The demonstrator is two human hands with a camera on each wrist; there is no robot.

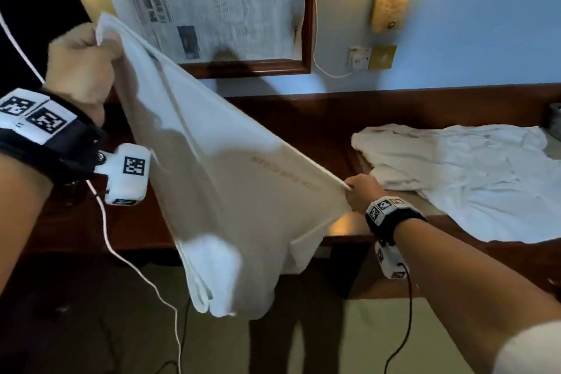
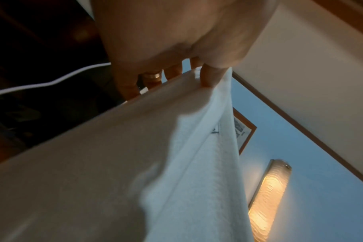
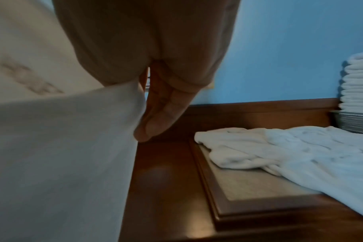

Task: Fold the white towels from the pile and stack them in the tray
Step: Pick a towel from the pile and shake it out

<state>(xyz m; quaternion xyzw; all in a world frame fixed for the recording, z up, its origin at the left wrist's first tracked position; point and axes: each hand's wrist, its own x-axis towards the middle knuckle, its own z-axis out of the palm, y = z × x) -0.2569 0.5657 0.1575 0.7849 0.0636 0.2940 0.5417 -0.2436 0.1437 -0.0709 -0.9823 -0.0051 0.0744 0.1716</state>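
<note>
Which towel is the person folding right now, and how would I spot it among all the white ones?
Look at the long dark wooden desk under the blue wall. In front of it, one white towel hangs stretched in the air, the left hand gripping its top corner and the right hand pinching another. The other towels lie crumpled in a pile on the desk or folded in a stack; only this one is held up.

Left hand point(image 1: 80, 67): black wrist strap behind fingers, white blocks with black square-code markers on top; white camera pod under wrist, coded face, white cable trailing from it. Gold-coloured ring on one finger point(image 2: 152, 77). Right hand point(image 1: 361, 193): same black strap and coded white blocks behind fingers; white pod below wrist, black cable hanging. White sleeve edge at right upper arm.
</note>
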